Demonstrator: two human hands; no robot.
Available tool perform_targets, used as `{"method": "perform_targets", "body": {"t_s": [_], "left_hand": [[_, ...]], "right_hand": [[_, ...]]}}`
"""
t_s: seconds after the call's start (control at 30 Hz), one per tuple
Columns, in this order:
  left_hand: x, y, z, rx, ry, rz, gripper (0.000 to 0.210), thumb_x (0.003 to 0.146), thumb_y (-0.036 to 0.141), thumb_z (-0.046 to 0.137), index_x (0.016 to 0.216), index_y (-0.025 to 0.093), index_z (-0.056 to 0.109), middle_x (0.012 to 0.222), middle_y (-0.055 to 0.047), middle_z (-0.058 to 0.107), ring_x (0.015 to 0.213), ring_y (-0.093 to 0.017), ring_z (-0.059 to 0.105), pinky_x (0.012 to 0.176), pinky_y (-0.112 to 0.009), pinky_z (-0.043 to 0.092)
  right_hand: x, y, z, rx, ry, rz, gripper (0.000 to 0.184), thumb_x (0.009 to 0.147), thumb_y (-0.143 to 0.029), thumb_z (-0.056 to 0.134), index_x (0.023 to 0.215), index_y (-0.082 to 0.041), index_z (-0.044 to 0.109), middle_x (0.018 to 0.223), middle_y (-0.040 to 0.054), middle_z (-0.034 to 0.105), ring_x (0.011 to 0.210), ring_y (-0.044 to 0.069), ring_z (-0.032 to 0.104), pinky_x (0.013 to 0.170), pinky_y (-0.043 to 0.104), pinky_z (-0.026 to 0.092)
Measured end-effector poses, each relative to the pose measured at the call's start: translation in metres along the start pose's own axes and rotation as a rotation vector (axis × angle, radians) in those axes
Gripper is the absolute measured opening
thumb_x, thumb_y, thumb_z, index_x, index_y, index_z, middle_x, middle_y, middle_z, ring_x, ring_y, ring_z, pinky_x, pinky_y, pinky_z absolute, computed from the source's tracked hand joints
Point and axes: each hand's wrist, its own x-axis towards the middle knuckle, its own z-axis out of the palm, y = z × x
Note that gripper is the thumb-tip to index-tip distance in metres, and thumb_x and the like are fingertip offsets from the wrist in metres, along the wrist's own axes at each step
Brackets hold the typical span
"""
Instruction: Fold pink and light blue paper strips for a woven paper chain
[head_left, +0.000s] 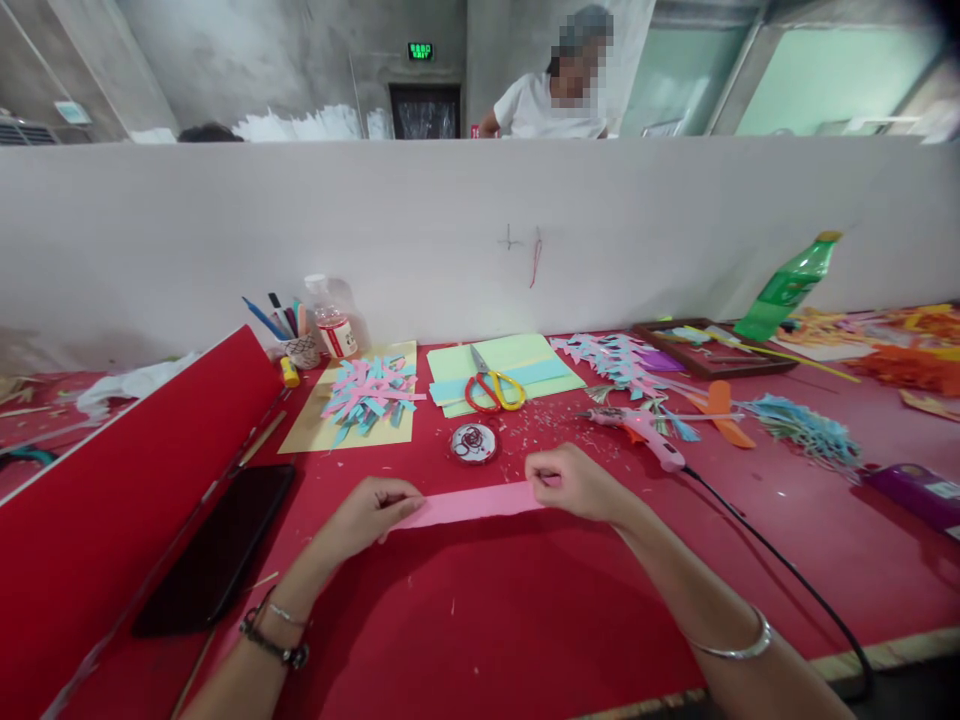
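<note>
Nearest you, with the scissors [489,376] as landmark, a dark, phone-like slab [217,550] lies on the red surface [450,620] well to their left, beside a red board [150,470]. Directly on your side of the scissors, you hold a pink strip [476,503] stretched nearly level between your hands. Your left hand [375,508] pinches its left end between thumb and fingers; your right hand [571,482], its fingers curled in, grips the other end. Beyond the strip and just in front of the scissors sits a round dish [473,443] with a dark red swirl in it. To the right of the scissors lies a pink glue gun [649,430], its black cord trailing back toward you. The scissors, one handle red and one yellow, rest on pale green sheets [540,385]. Left of them, a heap of pink and blue paper strips [371,393] lies on a yellow sheet [304,432]; right of them are fringed pink and blue papers [611,358]. Farther left of the scissors stand a pen cup [304,351] and a clear bottle [335,325]; far to their right, a green bottle [791,290] tilts at a brown tray [739,371]. Behind the scissors runs a pale partition [420,230], and past it is a person in white [551,108].
</note>
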Motion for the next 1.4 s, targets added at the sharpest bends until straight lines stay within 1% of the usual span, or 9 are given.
{"method": "perform_targets", "body": {"t_s": [0.3,0.5,0.53,0.63,0.77,0.87,1.1,1.23,1.4], "left_hand": [[-0.001,-0.005,-0.003,0.032,0.049,0.003,0.032,0.076,0.041,0.042,0.069,0.013,0.054,0.051,0.005,0.04,0.038,-0.004,0.033,0.037,-0.015,0.025],[-0.005,-0.004,-0.002,0.048,0.068,0.019,0.031,0.076,0.039,0.042,0.07,0.012,0.055,0.052,0.004,0.042,0.038,-0.003,0.034,0.037,-0.015,0.026],[-0.005,-0.002,0.001,0.055,0.051,0.025,0.031,0.076,0.039,0.042,0.07,0.012,0.055,0.051,0.005,0.041,0.038,-0.004,0.035,0.038,-0.015,0.027],[-0.006,0.005,0.012,0.079,-0.018,0.047,0.032,0.078,0.039,0.038,0.07,0.012,0.055,0.049,0.005,0.042,0.037,-0.004,0.038,0.039,-0.016,0.029],[-0.005,0.015,0.024,0.324,0.022,0.212,0.028,0.081,0.031,0.035,0.078,0.015,0.057,0.064,0.0,0.057,0.056,-0.009,0.051,0.054,-0.02,0.037],[-0.003,0.019,0.033,0.622,0.138,0.364,0.02,0.08,0.024,0.038,0.088,0.018,0.055,0.081,-0.002,0.06,0.074,-0.013,0.052,0.066,-0.024,0.036],[-0.001,0.02,0.048,0.985,0.179,0.427,0.014,0.077,0.018,0.04,0.067,0.017,0.049,0.055,0.0,0.056,0.05,-0.013,0.049,0.051,-0.024,0.031],[0.0,0.02,0.038,1.047,0.203,0.42,0.016,0.076,0.016,0.038,0.065,0.017,0.049,0.052,0.001,0.054,0.046,-0.011,0.046,0.047,-0.022,0.026],[-0.003,0.013,0.007,1.054,0.179,0.227,0.015,0.075,0.018,0.038,0.066,0.018,0.05,0.051,0.001,0.053,0.046,-0.011,0.045,0.044,-0.022,0.02]], "right_hand": [[-0.005,0.016,-0.02,-0.117,0.109,0.074,0.011,0.063,-0.014,0.039,0.052,-0.016,0.039,0.048,-0.0052,0.035,0.047,0.007,0.032,0.046,0.019,0.022],[-0.002,0.009,-0.014,-0.253,0.367,0.106,0.011,0.071,-0.018,0.04,0.065,-0.016,0.049,0.056,-0.0014,0.047,0.052,0.009,0.04,0.054,0.021,0.029],[-0.001,0.002,-0.008,-0.222,0.346,0.049,0.013,0.074,-0.018,0.038,0.071,-0.016,0.051,0.064,0.0009,0.051,0.059,0.011,0.044,0.058,0.021,0.031],[0.004,-0.02,0.014,-0.168,0.051,-0.144,0.02,0.077,-0.025,0.043,0.093,-0.017,0.051,0.091,0.0055,0.054,0.081,0.014,0.047,0.069,0.023,0.033],[0.006,-0.03,0.039,-0.237,-0.202,-0.135,0.024,0.083,-0.03,0.037,0.076,-0.016,0.055,0.072,0.0031,0.055,0.066,0.012,0.047,0.058,0.021,0.029],[0.006,-0.029,0.049,-0.236,-0.209,-0.076,0.029,0.084,-0.032,0.034,0.074,-0.016,0.055,0.065,0.002,0.056,0.058,0.01,0.045,0.051,0.021,0.023],[0.007,-0.039,0.055,-0.028,-0.168,-0.043,0.027,0.08,-0.025,0.038,0.058,-0.014,0.048,0.052,-0.0035,0.042,0.049,0.006,0.034,0.047,0.019,0.02],[0.008,-0.036,0.043,0.13,-0.162,-0.023,0.028,0.081,-0.028,0.037,0.056,-0.014,0.041,0.052,-0.005,0.033,0.05,0.006,0.031,0.046,0.018,0.02],[0.004,-0.024,0.015,0.192,-0.117,0.02,0.029,0.08,-0.031,0.035,0.056,-0.015,0.037,0.054,-0.0045,0.03,0.052,0.006,0.029,0.047,0.019,0.021]]}}
